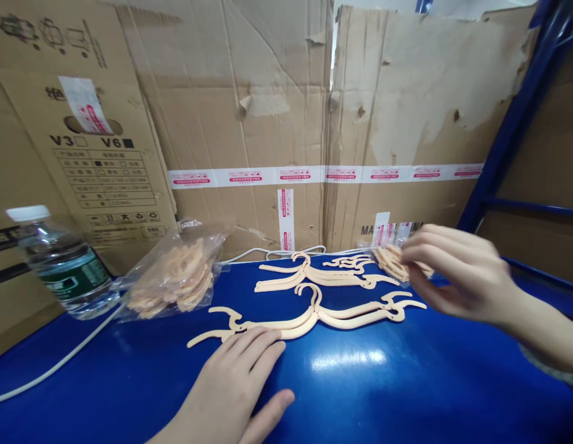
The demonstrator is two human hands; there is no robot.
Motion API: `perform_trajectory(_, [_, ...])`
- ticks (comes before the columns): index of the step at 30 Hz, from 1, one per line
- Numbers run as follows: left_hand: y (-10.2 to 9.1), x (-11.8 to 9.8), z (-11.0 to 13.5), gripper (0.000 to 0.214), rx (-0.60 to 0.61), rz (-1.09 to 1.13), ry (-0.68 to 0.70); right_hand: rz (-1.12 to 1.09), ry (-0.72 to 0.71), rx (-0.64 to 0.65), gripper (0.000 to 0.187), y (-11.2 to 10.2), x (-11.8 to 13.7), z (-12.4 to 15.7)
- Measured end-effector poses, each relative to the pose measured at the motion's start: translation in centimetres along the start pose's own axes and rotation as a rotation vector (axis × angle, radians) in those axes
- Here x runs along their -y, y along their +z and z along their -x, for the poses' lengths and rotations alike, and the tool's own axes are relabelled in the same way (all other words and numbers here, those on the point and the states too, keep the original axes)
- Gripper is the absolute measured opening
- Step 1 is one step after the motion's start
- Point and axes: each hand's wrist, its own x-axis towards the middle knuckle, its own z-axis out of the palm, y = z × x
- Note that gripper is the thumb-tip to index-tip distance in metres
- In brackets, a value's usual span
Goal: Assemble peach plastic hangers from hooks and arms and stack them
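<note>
Two foldable plastic hangers in a pale peach colour lie flat on the blue tabletop, one behind the other. The front hanger (346,319) has a small hooked end piece at each end. On the back hanger (332,276) such a piece shows at the right end only. My left hand (242,382) rests with outstretched fingers against the front hanger's left arm. Raised at the right, my right hand (462,277) is loosely curved beside a clear bag of pale pieces (391,262), with nothing visible in it. Several loose hooked pieces (351,263) lie left of that bag.
A larger clear bag of pale parts (175,277) lies at the left, beside a water bottle (66,265). A white cable (73,350) crosses the left side. Cardboard sheets (249,123) stand behind the table, and a blue metal post (508,123) rises at the right.
</note>
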Motion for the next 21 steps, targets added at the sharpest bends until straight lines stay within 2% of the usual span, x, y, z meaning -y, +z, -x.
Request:
perform_trajectory(2, [-0.1,0.2,0.0,0.039,0.023,-0.008,0.019,-0.126,0.102,0.300,0.016,1.2,-0.6,-4.0])
perform_trajectory(3, [-0.1,0.3,0.0,0.039,0.019,-0.015,0.026,-0.204,0.140,0.446,0.019,1.7,-0.9,-5.0])
perform_trajectory(5, [-0.1,0.5,0.1,0.040,0.004,-0.032,0.044,-0.341,0.218,0.610,0.030,2.7,-1.4,-5.4])
perform_trajectory(7, [0.0,0.4,0.2,0.041,0.004,-0.047,0.055,-0.454,0.272,0.662,0.046,3.4,-1.7,-4.5])
perform_trajectory(9, [-0.1,0.2,0.2,0.041,0.016,-0.051,0.056,-0.527,0.299,0.690,0.052,3.9,-1.8,-3.6])
perform_trajectory(13, [-0.6,-0.1,-0.2,0.042,0.051,-0.043,0.047,-0.549,0.295,0.771,0.042,4.6,-1.5,-3.4])
perform_trajectory(15, [-1.1,0.4,-0.5,0.041,0.081,-0.076,0.018,-0.541,0.283,0.768,0.032,4.9,-1.4,-3.5])
perform_trajectory(18, [-1.8,2.1,-0.9,0.044,0.170,-0.149,-0.066,-0.517,0.268,0.755,0.024,5.2,-1.5,-3.4])
perform_trajectory(21, [-2.4,4.2,-1.0,0.054,0.288,-0.122,-0.159,-0.484,0.268,0.763,0.022,5.4,-1.7,-3.0])
